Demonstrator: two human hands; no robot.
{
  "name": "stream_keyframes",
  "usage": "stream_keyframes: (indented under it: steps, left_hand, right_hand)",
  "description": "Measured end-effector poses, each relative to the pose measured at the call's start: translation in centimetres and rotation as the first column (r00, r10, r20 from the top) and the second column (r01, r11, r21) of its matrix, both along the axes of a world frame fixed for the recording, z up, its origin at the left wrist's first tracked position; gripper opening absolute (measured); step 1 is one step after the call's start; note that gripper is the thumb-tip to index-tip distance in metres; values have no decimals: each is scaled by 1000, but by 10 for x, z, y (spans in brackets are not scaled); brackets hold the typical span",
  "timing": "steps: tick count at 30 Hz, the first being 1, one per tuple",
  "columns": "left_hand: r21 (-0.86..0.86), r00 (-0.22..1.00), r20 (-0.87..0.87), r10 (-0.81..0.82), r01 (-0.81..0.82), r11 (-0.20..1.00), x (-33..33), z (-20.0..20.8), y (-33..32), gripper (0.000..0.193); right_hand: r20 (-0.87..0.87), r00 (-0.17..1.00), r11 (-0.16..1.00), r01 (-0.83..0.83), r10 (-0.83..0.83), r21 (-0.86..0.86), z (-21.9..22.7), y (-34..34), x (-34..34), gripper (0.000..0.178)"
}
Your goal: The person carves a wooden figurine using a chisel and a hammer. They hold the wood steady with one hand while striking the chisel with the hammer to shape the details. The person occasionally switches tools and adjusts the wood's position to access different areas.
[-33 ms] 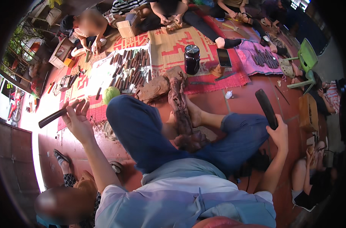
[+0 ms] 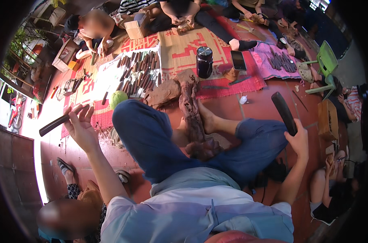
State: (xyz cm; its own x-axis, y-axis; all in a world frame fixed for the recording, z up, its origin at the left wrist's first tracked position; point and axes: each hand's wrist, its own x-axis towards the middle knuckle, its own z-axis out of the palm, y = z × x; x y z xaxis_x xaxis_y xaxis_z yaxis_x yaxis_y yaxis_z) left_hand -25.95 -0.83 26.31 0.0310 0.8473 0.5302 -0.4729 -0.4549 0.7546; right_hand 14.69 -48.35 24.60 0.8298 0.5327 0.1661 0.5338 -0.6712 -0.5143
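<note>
Holding on the left: the left hand [image 2: 83, 131] pinches one end of a dark rod [image 2: 53, 125] between thumb and fingers, the other fingers spread.
Dark rod, place: in the air, seen outside the near left corner of the patterned mat [image 2: 171, 42].
Dark rod, handling: looks stiff and fairly light; a smooth surface could let it roll in so loose a pinch, so a wrap nearer the middle should steady it.
Right hand [image 2: 299, 141]: fingers curled round the lower end of a dark bar [image 2: 283, 112], most of its length sticking out beyond the grip.
Dark bar, place: raised over the tiled floor [image 2: 226, 109], seen past the mat's near right corner.
Dark bar, handling: seems rigid and likely heavier than the rod; held at one end, it may feel top-heavy.
Carved figure [image 2: 193, 113]: between the bare feet, by the mat's near edge, touched by neither hand; probably dense, its fine relief chip-prone, its thick body the safer hold.
</note>
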Motion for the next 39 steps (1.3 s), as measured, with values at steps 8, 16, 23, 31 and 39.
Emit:
stream_keyframes:
  steps: [8,16,23,31,39]
  left_hand:
    - [21,1000,8,-7,7,1000,-27,20,-7,28]
    - [59,984,-159,-79,89,994,7,17,15,27]
    - [-94,930,-275,-242,225,970,71,-22,55,24]
    - [-457,814,-360,-455,271,847,119,-61,84,20]
    - [-773,535,-492,-687,95,627,138,-195,67,16]
  right_hand:
    - [123,971,979,-205,204,-9,52,36,13,43]
    - [-76,877,871,-481,475,-101,48,117,29,44]
    - [-288,914,937,-328,284,-118,-94,137,81,42]
    - [-757,637,870,-283,-144,-404,-233,96,14,46]
    - [-772,627,891,-282,-109,-355,-301,102,10,47]
